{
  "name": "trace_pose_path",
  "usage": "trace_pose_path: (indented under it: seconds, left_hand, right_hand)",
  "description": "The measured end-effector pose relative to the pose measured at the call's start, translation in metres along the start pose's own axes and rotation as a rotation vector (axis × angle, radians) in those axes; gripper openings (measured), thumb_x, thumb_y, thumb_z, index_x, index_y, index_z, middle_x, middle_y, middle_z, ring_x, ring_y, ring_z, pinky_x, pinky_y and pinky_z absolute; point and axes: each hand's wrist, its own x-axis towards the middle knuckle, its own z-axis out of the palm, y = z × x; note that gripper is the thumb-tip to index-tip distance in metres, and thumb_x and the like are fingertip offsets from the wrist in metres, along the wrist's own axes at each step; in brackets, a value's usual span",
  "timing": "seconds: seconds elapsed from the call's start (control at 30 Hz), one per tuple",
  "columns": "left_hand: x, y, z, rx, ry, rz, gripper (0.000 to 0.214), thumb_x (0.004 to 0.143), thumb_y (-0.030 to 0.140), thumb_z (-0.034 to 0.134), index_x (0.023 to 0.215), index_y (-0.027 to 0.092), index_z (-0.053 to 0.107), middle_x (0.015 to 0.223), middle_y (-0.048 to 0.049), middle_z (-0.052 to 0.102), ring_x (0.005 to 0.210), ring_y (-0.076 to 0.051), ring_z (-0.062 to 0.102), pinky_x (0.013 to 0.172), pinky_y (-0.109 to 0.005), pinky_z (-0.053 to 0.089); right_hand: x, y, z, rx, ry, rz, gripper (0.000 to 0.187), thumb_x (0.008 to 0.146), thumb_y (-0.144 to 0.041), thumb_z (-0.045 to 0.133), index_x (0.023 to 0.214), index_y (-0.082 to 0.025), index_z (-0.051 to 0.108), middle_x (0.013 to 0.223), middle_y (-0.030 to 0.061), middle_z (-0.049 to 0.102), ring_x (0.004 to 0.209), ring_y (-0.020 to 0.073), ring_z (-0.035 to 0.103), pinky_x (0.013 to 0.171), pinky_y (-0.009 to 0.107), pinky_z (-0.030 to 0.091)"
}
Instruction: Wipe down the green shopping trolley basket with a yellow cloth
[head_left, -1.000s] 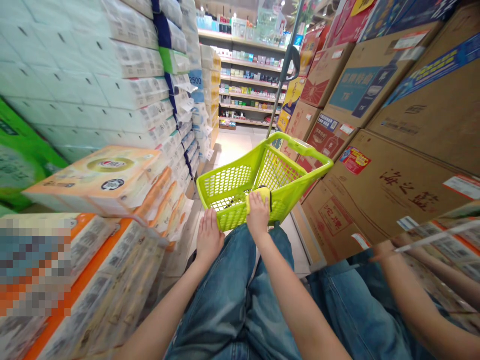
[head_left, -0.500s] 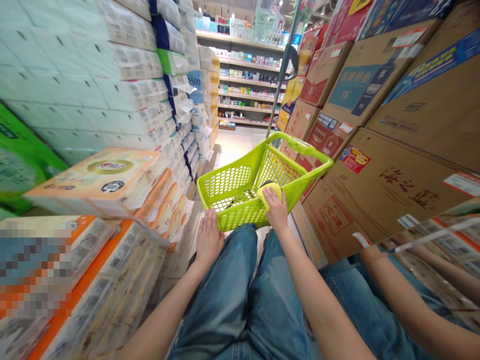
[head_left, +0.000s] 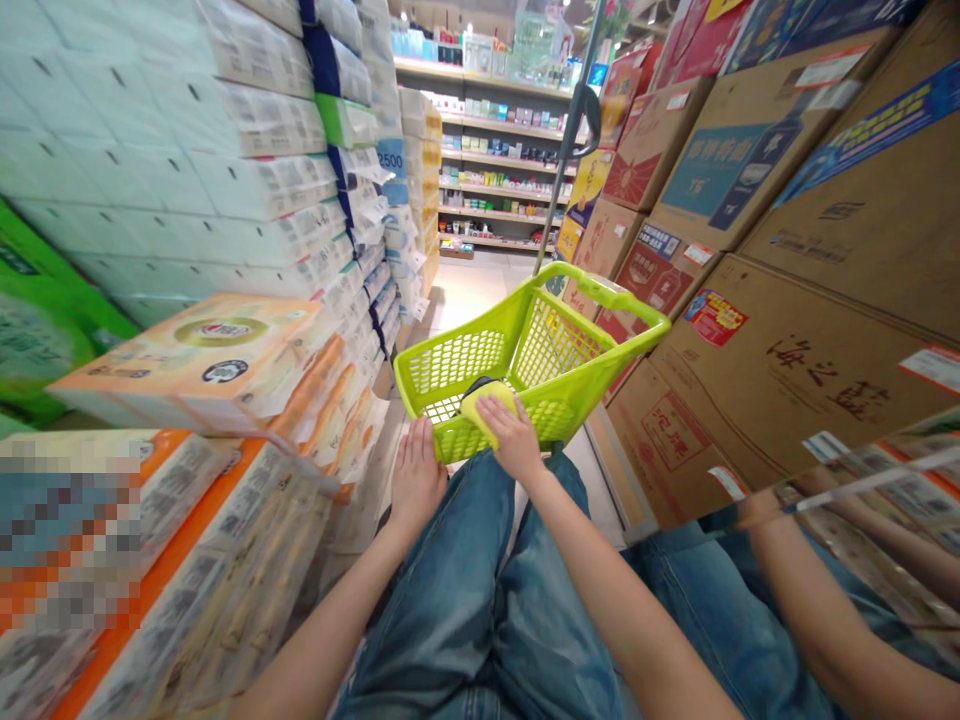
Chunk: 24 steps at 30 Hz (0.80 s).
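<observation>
In front of my knees is a lime-green plastic shopping basket [head_left: 450, 365] with lattice sides and a raised handle. My left hand [head_left: 418, 470] grips its near left corner, fingers over the rim. My right hand [head_left: 510, 435] is closed on a folded yellow cloth [head_left: 482, 405] with a dark part at its far side. It presses the cloth against the near rim of the basket, near the middle of that side. The underside of the cloth and my right fingertips' far side are partly hidden.
Stacked tissue packs [head_left: 247, 170] rise on the left, with orange packs [head_left: 202, 345] lower and nearer. Cardboard cartons [head_left: 847, 330] stand close on the right, above a reflective panel [head_left: 892, 500]. A grey pole [head_left: 564, 160] stands behind the basket. Stocked shelves [head_left: 502, 130] line the back.
My right hand has slid the yellow cloth to the left along the near rim of the basket. The left hand and the basket have stayed about where they were.
</observation>
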Motion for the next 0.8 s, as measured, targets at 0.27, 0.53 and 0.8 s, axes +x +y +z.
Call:
trace_pose_path:
  seconds: [0.27,0.53,0.8]
  left_hand:
    - [0.001,0.005,0.0,-0.025,0.002,-0.028,0.073,0.084,0.015,0.048,0.151,0.003,0.02,0.153,-0.0227,0.035,0.148,-0.029,0.023,0.119,-0.049,0.026]
    - [0.0,0.0,0.0,0.011,-0.015,0.006,0.072,0.085,0.016,0.047,0.151,0.006,0.02,0.153,-0.0211,0.037,0.147,-0.029,0.025,0.119,-0.049,0.027]
    - [0.002,0.005,0.0,-0.035,0.022,-0.008,0.073,0.086,0.017,0.046,0.152,0.006,0.017,0.153,-0.0223,0.035,0.148,-0.029,0.025,0.118,-0.051,0.027]
  right_hand:
    - [0.005,0.009,-0.002,-0.059,0.162,0.436,0.075,0.071,0.001,0.041,0.144,-0.015,0.045,0.15,0.0077,0.046,0.144,0.021,0.034,0.123,0.051,0.006]
    - [0.013,-0.071,0.032,0.054,-0.004,-0.016,0.063,0.085,-0.01,0.047,0.147,-0.019,0.04,0.15,0.0078,0.047,0.144,0.0165,0.033,0.124,0.044,0.01]
    - [-0.001,0.04,-0.022,-0.084,0.11,0.339,0.077,0.072,0.002,0.041,0.145,-0.022,0.043,0.149,0.0046,0.047,0.144,0.0181,0.035,0.123,0.05,0.003]
